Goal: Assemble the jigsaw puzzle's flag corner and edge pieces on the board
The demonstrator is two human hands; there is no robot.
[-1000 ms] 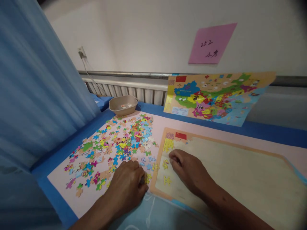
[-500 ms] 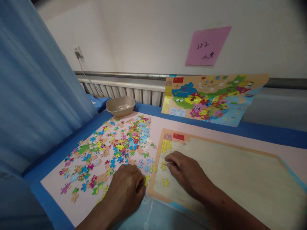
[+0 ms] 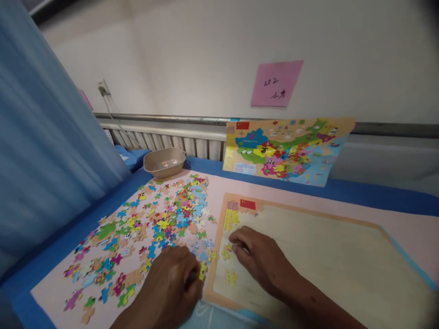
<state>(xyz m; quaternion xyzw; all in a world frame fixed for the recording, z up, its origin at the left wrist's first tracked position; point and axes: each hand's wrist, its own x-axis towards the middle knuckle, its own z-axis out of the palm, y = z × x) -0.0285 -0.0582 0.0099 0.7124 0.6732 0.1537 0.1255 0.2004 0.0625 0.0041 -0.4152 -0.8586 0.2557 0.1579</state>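
Observation:
My left hand (image 3: 174, 281) is closed in a pinch left of the puzzle board (image 3: 214, 256), with a yellow puzzle piece (image 3: 202, 270) showing at its fingertips. Over the board's left part, my right hand (image 3: 262, 256) has curled fingers at another yellow puzzle piece (image 3: 226, 251); its grip is partly hidden. Below that lies a joined yellow cluster (image 3: 231, 277) on the bare board. Fitted yellow pieces (image 3: 231, 220) and a red flag section (image 3: 247, 204) fill the upper left corner. Between left hand and board are pale blue lettered pieces (image 3: 207, 243).
Many loose puzzle pieces (image 3: 151, 224) spread over the pink sheet at left. A beige basket (image 3: 164, 163) holding a few pieces stands behind them. A printed map picture (image 3: 288, 153) leans at the back against the railing. A blue curtain (image 3: 51, 137) hangs on the left.
The camera view has tilted and shifted, so the scene sits lower and further left. Both hands stay almost in place relative to the board and pieces.

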